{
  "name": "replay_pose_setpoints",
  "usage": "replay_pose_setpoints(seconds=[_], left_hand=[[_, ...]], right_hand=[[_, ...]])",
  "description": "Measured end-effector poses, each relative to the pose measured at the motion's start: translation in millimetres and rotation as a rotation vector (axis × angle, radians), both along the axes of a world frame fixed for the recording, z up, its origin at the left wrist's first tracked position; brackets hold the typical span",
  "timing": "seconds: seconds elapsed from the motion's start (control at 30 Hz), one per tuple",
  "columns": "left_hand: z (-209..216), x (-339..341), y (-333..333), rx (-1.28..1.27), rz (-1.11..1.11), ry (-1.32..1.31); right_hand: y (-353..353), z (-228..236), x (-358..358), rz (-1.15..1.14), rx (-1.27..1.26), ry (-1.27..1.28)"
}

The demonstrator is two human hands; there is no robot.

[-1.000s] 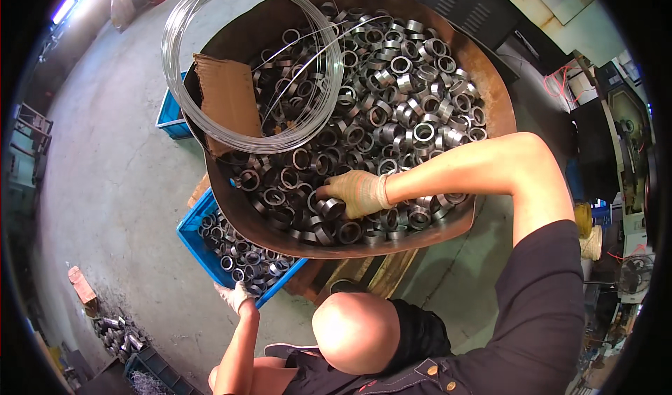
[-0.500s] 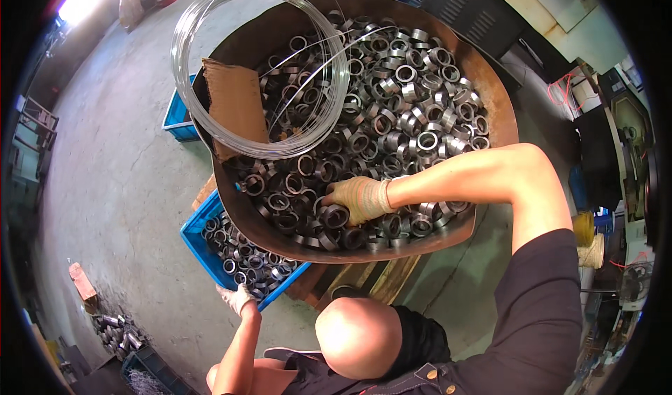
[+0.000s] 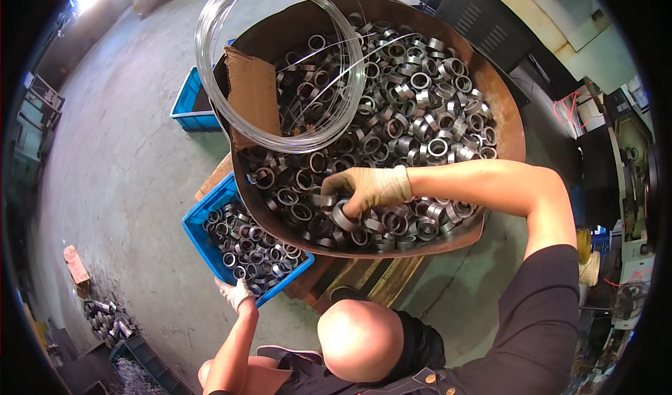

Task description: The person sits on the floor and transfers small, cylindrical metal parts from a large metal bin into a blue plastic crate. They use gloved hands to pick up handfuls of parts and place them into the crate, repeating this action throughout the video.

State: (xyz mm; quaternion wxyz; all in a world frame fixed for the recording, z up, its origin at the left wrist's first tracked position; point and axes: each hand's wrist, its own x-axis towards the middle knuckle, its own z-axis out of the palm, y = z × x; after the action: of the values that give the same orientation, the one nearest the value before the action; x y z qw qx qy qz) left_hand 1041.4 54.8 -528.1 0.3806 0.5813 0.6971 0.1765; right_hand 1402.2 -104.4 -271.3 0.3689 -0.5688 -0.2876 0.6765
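Many steel rings (image 3: 420, 115) fill a large brown metal bin (image 3: 509, 115). My right hand (image 3: 374, 187), in a pale knitted glove, is over the near part of the pile. Its fingers curl around a steel ring (image 3: 343, 216), and another ring shows by the fingertips, slightly blurred. Lower left, a blue plastic crate (image 3: 203, 228) holds a smaller heap of the same rings. My left hand (image 3: 236, 293), also gloved, grips the crate's near rim at its corner; part of the fingers is hidden.
A coil of shiny wire (image 3: 210, 66) and a cardboard piece (image 3: 252, 97) lie over the bin's left side. Behind it stands another blue crate (image 3: 192, 115). A wooden pallet (image 3: 350, 272) is under the bin. Metal parts (image 3: 110, 321) and a brick-like block (image 3: 75, 263) lie at left.
My right hand has lifted from among the rings, and a ring now shows in its fingers. My left hand stays on the crate rim. The whole view has shifted slightly.
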Motion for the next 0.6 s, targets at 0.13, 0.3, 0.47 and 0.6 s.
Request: replay_pose_setpoints(seconds=[0.13,0.3,0.47,0.6], left_hand=[[17,16,-3,-0.047,-0.049,0.028],[-2,13,0,0.010,-0.002,0.131],[-15,-3,2,0.053,0.001,0.113],[-10,6,1,0.022,0.007,0.042]], right_hand=[[4,9,19,-0.052,0.129,-0.124],[9,82,0,-0.285,0.363,-0.055],[30,125,-44,-0.274,0.538,-0.015],[75,142,-81,-0.080,0.646,-0.303]])
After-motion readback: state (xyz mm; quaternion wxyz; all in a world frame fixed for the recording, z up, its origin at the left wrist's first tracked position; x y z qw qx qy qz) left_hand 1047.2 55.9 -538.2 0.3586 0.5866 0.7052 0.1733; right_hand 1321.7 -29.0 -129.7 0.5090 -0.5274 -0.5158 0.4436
